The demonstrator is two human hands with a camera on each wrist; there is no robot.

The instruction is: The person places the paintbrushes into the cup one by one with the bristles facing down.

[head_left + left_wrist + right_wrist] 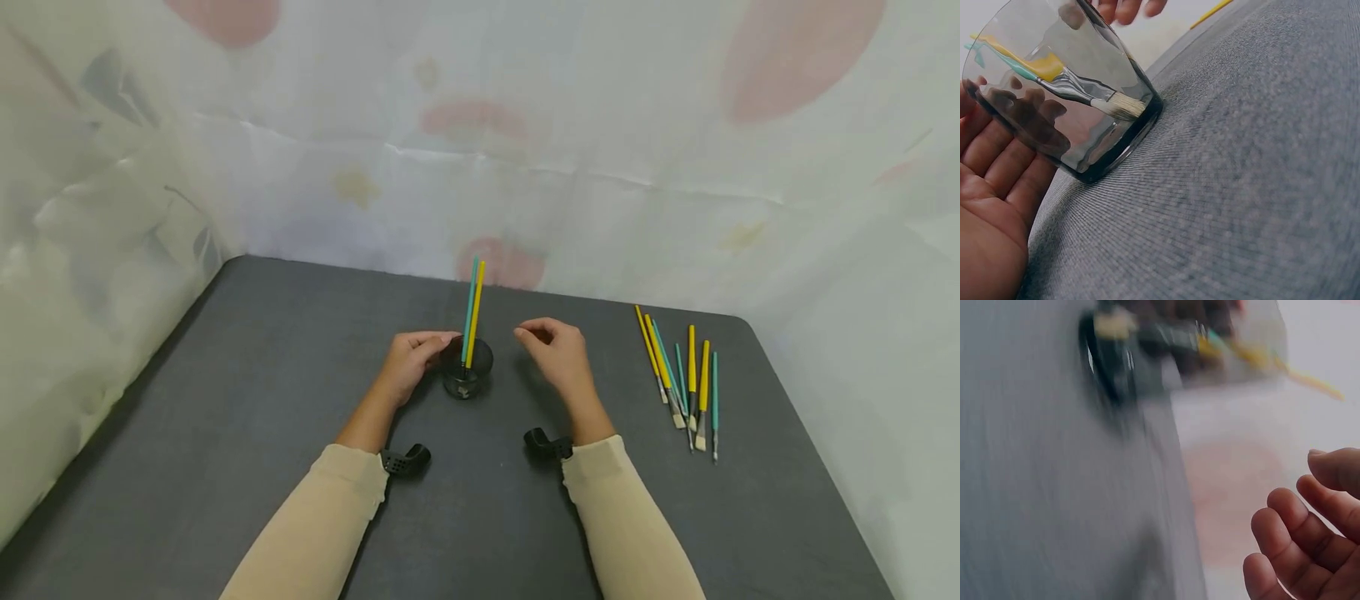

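Observation:
A dark glass cup [468, 377] stands on the grey table [255, 400], with a teal and a yellow paintbrush [472, 308] upright in it, bristles down. My left hand [414, 357] cups the glass from the left, thumb and fingers against its side. In the left wrist view my left hand's fingers [999, 167] lie along the glass [1085, 119], and the bristles [1124, 107] rest on its bottom. My right hand [557, 350] hovers just right of the glass, fingers loosely curled and holding nothing. The right wrist view is blurred, showing the right hand's fingers [1310, 534] and the glass [1147, 350].
Several loose teal and yellow paintbrushes [684, 375] lie side by side at the table's right, handles pointing away. A pale patterned sheet [525, 150] hangs along the back and left sides. The table's rounded right corner is near the brushes.

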